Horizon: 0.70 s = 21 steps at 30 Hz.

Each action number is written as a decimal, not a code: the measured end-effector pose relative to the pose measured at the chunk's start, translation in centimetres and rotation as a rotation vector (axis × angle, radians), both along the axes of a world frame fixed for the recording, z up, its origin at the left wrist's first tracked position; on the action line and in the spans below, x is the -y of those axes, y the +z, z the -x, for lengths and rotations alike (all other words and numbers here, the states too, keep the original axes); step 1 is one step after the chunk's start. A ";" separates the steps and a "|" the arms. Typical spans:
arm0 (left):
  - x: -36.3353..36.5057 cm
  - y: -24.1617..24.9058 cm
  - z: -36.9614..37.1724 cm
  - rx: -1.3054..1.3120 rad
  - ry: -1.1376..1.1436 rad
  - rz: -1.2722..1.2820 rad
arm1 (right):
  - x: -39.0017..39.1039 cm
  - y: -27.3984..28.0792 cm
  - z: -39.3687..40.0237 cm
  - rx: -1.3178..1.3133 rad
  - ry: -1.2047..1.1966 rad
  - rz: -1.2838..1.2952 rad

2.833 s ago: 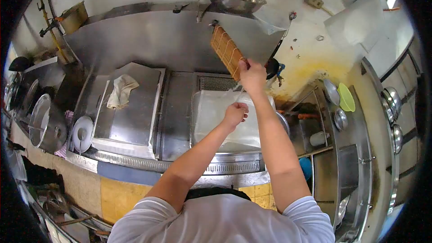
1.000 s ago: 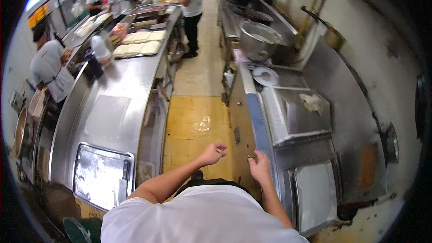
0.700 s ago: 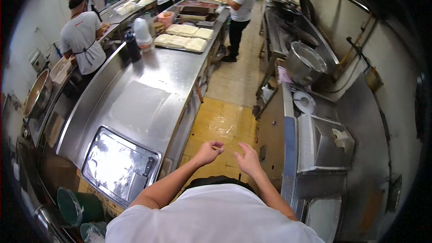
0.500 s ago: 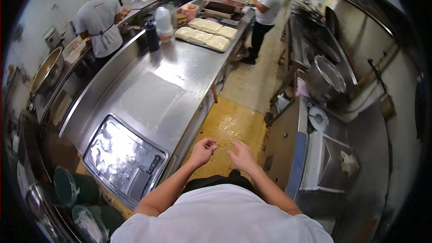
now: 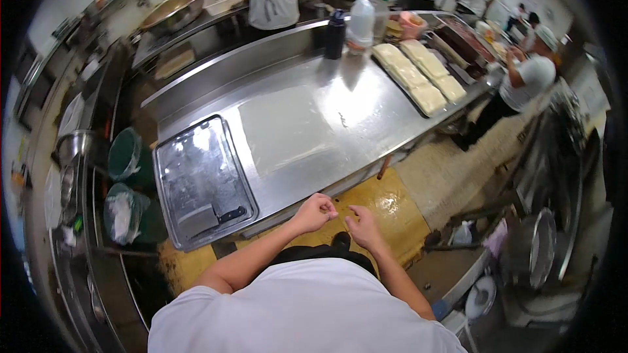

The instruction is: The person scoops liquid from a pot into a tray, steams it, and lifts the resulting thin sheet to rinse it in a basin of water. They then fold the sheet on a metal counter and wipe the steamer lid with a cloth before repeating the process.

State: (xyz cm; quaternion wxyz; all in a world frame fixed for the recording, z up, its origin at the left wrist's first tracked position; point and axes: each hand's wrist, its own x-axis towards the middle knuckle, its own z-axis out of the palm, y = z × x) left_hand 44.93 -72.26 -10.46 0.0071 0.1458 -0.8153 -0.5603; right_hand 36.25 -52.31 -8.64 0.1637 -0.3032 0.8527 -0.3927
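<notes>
My left hand [image 5: 316, 214] is in front of my body, just off the front edge of the steel table [image 5: 353, 150]. Its thumb and fingertips are pinched together; whatever is between them is too small to make out. Beside it, my right hand [image 5: 364, 227] has thumb and fingers apart and slightly curved, with nothing visible in it. The two hands do not touch. Nearest to them on the table are a metal tray [image 5: 203, 176] and a wide-bladed cleaver [image 5: 201, 221] with a black handle, lying in the tray's near end.
A thin translucent sheet [image 5: 284, 131] lies flat on the table. Farther right stands a tray of pale, creamy slabs [image 5: 409, 75], near a dark bottle [image 5: 335, 34] and a clear jug [image 5: 361, 23]. Green bins [image 5: 124, 153] stand left. Co-workers [image 5: 528, 78] work around the far side.
My view has turned left, so the table and tray lie more squarely ahead. A thin strand seen between my hands earlier no longer shows. Both hands stay raised close together.
</notes>
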 end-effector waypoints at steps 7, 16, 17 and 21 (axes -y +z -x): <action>-0.7 2.3 3.9 0.052 0.160 -0.003 | 0.6 2.1 8.8 -0.104 0.098 0.072; 6.3 2.0 3.4 0.218 0.447 -0.020 | 8.5 3.5 14.0 -0.001 0.283 -0.022; 8.2 2.1 3.5 0.225 0.466 -0.021 | 9.3 3.3 14.3 -0.024 0.284 -0.009; 18.3 1.2 3.9 0.240 0.586 0.126 | 13.4 2.1 15.8 -0.008 0.273 -0.095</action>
